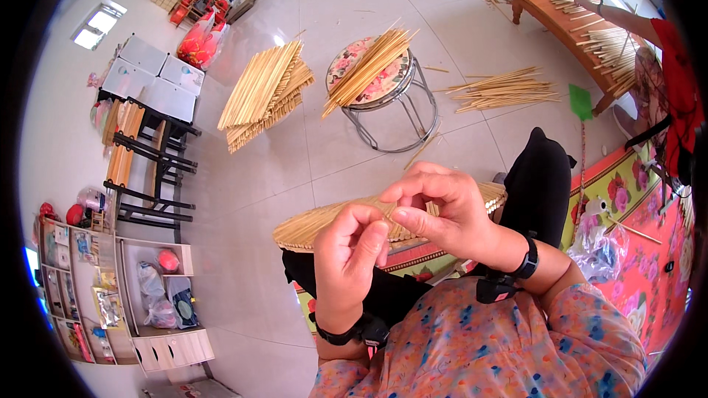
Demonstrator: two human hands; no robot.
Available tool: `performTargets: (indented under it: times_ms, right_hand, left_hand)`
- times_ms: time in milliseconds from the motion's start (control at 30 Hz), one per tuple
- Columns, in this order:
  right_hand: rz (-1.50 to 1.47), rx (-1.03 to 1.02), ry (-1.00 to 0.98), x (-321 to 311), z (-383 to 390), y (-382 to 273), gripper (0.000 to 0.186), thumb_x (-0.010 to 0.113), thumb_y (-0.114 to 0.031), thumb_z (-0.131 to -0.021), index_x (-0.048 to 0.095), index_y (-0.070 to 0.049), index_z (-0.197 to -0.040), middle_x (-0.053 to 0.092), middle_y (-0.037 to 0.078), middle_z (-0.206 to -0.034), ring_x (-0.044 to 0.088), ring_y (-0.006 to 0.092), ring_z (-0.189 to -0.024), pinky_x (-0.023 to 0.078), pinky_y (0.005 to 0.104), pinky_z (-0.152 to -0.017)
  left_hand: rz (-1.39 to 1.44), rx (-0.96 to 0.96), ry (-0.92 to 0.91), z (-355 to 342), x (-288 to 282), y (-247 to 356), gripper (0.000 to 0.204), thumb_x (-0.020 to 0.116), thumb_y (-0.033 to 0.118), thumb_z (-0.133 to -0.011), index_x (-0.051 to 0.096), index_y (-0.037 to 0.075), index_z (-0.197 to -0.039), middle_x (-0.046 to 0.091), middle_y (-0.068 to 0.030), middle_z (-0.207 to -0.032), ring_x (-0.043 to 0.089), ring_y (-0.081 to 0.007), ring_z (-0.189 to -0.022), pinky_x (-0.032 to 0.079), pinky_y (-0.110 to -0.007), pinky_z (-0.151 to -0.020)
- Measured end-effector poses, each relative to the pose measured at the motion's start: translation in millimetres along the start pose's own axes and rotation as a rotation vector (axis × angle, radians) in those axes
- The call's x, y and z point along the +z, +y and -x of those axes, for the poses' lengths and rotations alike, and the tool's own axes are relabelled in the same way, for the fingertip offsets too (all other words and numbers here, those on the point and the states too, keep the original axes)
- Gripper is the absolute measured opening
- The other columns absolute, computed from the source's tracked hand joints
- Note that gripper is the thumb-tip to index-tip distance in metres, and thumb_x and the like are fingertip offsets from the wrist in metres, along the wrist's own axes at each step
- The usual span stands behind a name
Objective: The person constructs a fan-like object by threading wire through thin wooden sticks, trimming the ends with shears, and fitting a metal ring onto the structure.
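Tiled floor (258,173); stick mat (313,229) spans the lap (391,293), presumably for easy reach. Left hand (346,254), right hand (446,206) curl close above; can't tell if either grips anything.

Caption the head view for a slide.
Left hand and right hand close together over a long tan panel of slender stalks.
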State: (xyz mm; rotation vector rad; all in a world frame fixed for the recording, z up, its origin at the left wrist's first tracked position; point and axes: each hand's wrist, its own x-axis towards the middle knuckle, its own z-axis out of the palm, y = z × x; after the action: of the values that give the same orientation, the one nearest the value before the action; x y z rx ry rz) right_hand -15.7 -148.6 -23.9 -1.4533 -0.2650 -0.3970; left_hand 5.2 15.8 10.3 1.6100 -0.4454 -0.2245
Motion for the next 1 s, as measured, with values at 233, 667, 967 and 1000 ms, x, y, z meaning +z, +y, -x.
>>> performTargets:
  times_ms: [233, 667, 967, 1000]
  right_hand:
    - [-0.235, 0.024, -0.131, 0.7, -0.1, 3.6, 0.007, 0.063, -0.005, -0.088, 0.064, 0.001, -0.092, 0.056, 0.004, -0.086, 0.057, 0.0079, -0.074, 0.047, 0.0229, -0.064]
    - [-0.600, 0.287, -0.169, 6.2, 0.3, -3.9, 0.013, 0.056, -0.012, -0.094, 0.057, 0.001, -0.095, 0.056, 0.000, -0.075, 0.055, 0.0071, -0.067, 0.046, 0.0226, -0.061]
    - [-0.575, 0.405, -0.212, -2.4, -5.2, -1.1, 0.018, 0.056, -0.017, -0.095, 0.059, 0.000, -0.100, 0.053, 0.000, -0.080, 0.043, 0.0057, -0.061, 0.037, 0.0201, -0.056]
    - [-0.575, 0.407, -0.216, -1.6, -6.3, -6.6, 0.018, 0.056, -0.017, -0.095, 0.059, 0.000, -0.100, 0.053, 0.000, -0.080, 0.043, 0.0057, -0.061, 0.037, 0.0201, -0.056]
  left_hand:
    - [0.204, -0.079, -0.124, 1.3, -1.3, -3.7, 0.017, 0.056, 0.014, -0.094, 0.054, 0.000, -0.086, 0.053, 0.0000, -0.066, 0.048, -0.0053, -0.055, 0.038, -0.020, -0.050]
    - [0.021, 0.058, -0.115, 2.4, -2.9, -6.5, 0.008, 0.063, -0.002, -0.084, 0.056, -0.001, -0.082, 0.058, -0.0029, -0.074, 0.054, -0.0076, -0.060, 0.046, -0.020, -0.055]
    - [0.380, -0.092, -0.176, 0.5, -8.7, -4.9, 0.015, 0.065, 0.011, -0.087, 0.057, -0.001, -0.083, 0.058, -0.0044, -0.070, 0.053, -0.0088, -0.056, 0.043, -0.021, -0.050]
    - [0.380, -0.092, -0.172, 0.3, -10.0, -5.9, 0.015, 0.065, 0.011, -0.087, 0.057, -0.001, -0.083, 0.058, -0.0044, -0.070, 0.053, -0.0088, -0.056, 0.043, -0.021, -0.050]
